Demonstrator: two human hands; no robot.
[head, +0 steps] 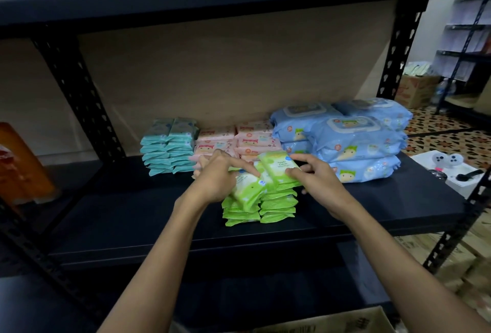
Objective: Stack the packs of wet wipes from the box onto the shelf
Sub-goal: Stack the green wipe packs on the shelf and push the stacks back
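Observation:
Two stacks of small green wet-wipe packs [276, 206] stand side by side at the middle of the dark shelf [372, 207]. My left hand [221, 176] holds a tilted green pack [248, 190] over the left stack, index finger stretched across it. My right hand [316, 177] pinches the top green pack [280, 170] of the right stack between thumb and fingers. The cardboard box [332, 323] shows only as a rim at the bottom edge.
Behind the green stacks sit teal packs [170, 145], pink packs [252, 140] and big blue packs [353, 141]. Black perforated uprights [77, 88] frame the shelf. An orange object [18, 165] stands far left. A white box [449, 170] and a carton [415, 90] lie on the tiled floor at right.

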